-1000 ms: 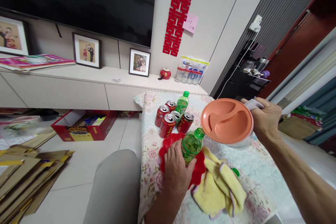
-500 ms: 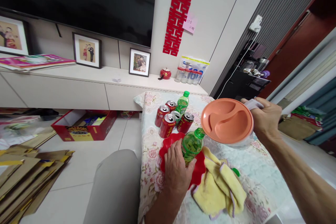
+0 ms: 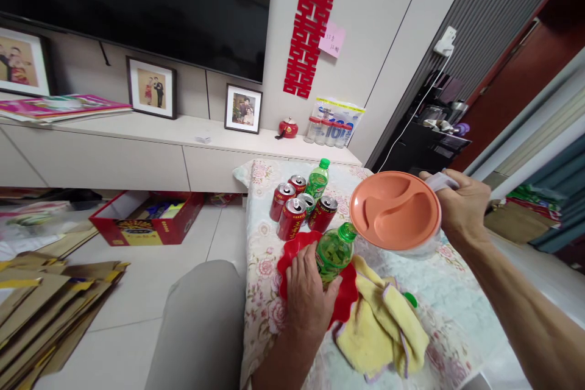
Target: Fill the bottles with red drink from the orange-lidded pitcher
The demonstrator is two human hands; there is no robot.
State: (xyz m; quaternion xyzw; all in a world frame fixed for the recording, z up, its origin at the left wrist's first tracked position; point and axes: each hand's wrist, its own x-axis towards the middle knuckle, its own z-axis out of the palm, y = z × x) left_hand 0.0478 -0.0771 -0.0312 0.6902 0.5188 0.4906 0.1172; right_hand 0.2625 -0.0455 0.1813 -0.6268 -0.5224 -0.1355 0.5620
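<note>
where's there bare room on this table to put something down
Largest patch: the cloth between the towel and the right arm. A smaller one shows between the far bottle and the orange dish; a narrow strip runs left of the cans. Crowded: the middle, with cans, near bottle, red plate and left hand.

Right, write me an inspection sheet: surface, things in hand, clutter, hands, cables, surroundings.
Surface: floral tablecloth.
Things in hand: green bottle over a red scalloped dish; orange-topped container.
Clutter: cans, mostly red; second green bottle; yellow cloth beside the dish.
Hands: left hand around the first bottle; right hand gripping the container's pale handle.
Cables: white cable hanging from a wall plug.
Surroundings: cabinet, television, flattened cardboard on the floor.
</note>
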